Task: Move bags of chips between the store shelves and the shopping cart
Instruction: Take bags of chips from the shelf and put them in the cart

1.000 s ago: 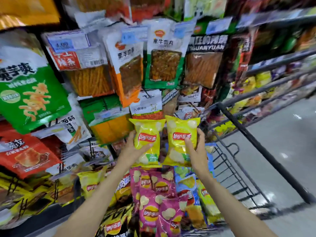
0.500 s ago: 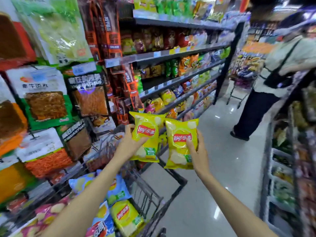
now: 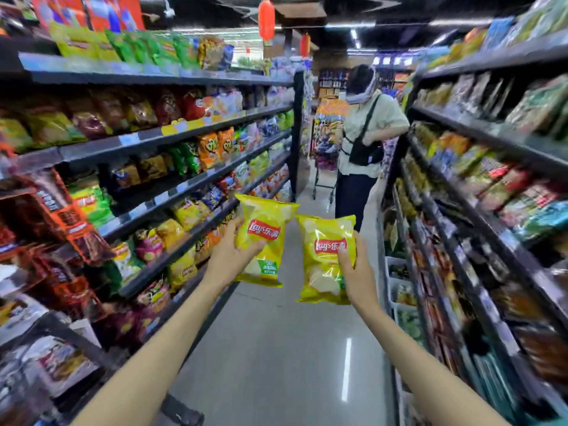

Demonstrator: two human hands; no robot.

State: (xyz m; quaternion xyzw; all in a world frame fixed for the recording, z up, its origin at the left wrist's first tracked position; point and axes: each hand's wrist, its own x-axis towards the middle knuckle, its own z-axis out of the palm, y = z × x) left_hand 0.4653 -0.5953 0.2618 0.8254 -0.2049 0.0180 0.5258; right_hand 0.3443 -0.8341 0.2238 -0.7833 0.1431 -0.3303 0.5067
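Note:
My left hand (image 3: 231, 262) grips a yellow Lay's chip bag (image 3: 266, 238) by its left edge, thumb across the front. My right hand (image 3: 356, 272) grips a second yellow Lay's bag (image 3: 322, 256) by its right edge, a little lower. Both bags are held upright in front of me over the aisle floor, side by side and almost touching. The shelves on the left (image 3: 172, 192) carry many chip bags, with yellow ones on the lower rows (image 3: 184, 213). The shopping cart is out of view.
A person (image 3: 365, 142) stands ahead in the aisle beside another cart (image 3: 325, 176). Snack shelves (image 3: 479, 186) line the right side. Grey floor (image 3: 276, 348) runs between the two shelf rows. Red lanterns hang from the ceiling.
The view has swung right, from the cart and hanging snack packs to looking down the aisle. Both hands keep their grip on the yellow bags, the right bag now a little lower.

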